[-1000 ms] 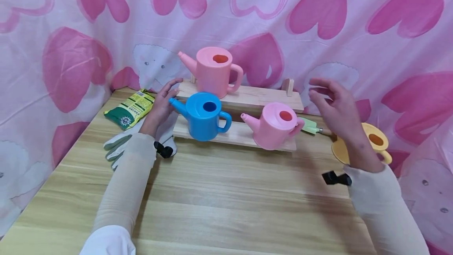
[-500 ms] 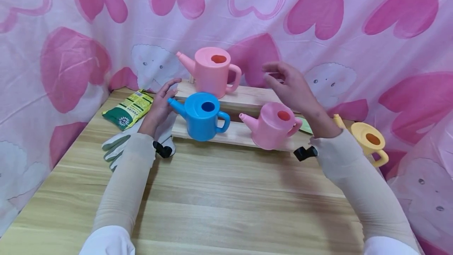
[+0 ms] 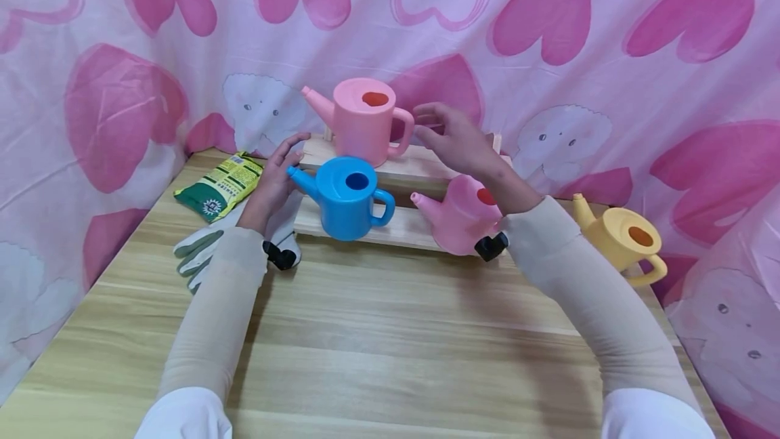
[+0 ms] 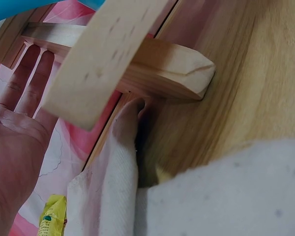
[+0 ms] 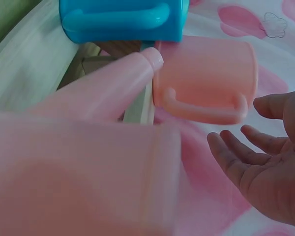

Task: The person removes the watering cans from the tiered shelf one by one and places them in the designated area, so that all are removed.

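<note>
A salmon-pink watering can (image 3: 364, 124) stands on the upper board of a two-step wooden shelf (image 3: 420, 158). My right hand (image 3: 457, 137) hovers just right of its handle, fingers loosely spread; in the right wrist view a gap separates them from that handle. On the lower board stand a blue watering can (image 3: 346, 200) and a lighter pink watering can (image 3: 457, 219), the latter partly hidden by my right forearm. My left hand (image 3: 275, 178) is at the shelf's left end, fingers extended by the wooden frame in the left wrist view; whether they touch it I cannot tell.
A yellow watering can (image 3: 618, 239) stands at the table's right side. At the left lie a green and yellow packet (image 3: 222, 185) and white-and-green gloves (image 3: 201, 253), partly under my left arm. Behind the wooden table (image 3: 365, 344) hangs a pink heart-patterned curtain (image 3: 542, 5).
My right hand has moved left from beside the yellow watering can to near the salmon-pink watering can's handle. My left hand has stayed at the shelf's left end.
</note>
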Motion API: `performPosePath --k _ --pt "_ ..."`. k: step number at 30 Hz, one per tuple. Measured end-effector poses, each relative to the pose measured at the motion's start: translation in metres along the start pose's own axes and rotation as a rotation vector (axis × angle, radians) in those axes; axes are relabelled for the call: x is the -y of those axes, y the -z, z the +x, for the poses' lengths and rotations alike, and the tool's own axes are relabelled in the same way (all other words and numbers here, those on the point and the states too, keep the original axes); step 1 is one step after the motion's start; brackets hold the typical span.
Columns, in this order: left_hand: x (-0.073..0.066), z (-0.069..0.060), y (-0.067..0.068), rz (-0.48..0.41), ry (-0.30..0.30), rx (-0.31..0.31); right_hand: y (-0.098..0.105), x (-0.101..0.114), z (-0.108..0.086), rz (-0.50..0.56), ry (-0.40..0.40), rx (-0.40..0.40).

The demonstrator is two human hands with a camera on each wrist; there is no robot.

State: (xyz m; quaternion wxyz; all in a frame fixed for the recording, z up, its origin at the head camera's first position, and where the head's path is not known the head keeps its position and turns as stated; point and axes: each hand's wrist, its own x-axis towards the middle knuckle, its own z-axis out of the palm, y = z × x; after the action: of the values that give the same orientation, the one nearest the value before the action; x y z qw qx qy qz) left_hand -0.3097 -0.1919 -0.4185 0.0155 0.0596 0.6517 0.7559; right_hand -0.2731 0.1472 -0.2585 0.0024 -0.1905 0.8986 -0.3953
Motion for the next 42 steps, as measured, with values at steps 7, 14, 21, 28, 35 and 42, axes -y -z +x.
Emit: performPosePath --k 7,14,21,28,35,42 --pt "0.001 -0.002 -0.001 0.011 0.006 -0.008 -0.009 0.003 0.011 0.013 -0.028 0.015" --pt "0.001 -0.002 -0.001 0.019 0.005 -0.014 -0.014 0.005 0.016 0.043 -0.043 0.021" --pt "0.004 -0.003 0.000 0.021 0.006 -0.010 -0.018 0.006 0.015 0.076 -0.061 0.036" --pt "0.000 -0.005 0.000 0.007 0.005 -0.018 -0.018 0.008 0.017 0.080 -0.047 0.032" --pt "0.002 -0.004 0.000 -0.009 0.009 -0.021 -0.017 0.007 0.017 0.084 -0.043 0.043" --pt "0.003 -0.004 0.000 -0.012 0.007 -0.021 -0.015 0.007 0.015 0.105 -0.057 0.050"
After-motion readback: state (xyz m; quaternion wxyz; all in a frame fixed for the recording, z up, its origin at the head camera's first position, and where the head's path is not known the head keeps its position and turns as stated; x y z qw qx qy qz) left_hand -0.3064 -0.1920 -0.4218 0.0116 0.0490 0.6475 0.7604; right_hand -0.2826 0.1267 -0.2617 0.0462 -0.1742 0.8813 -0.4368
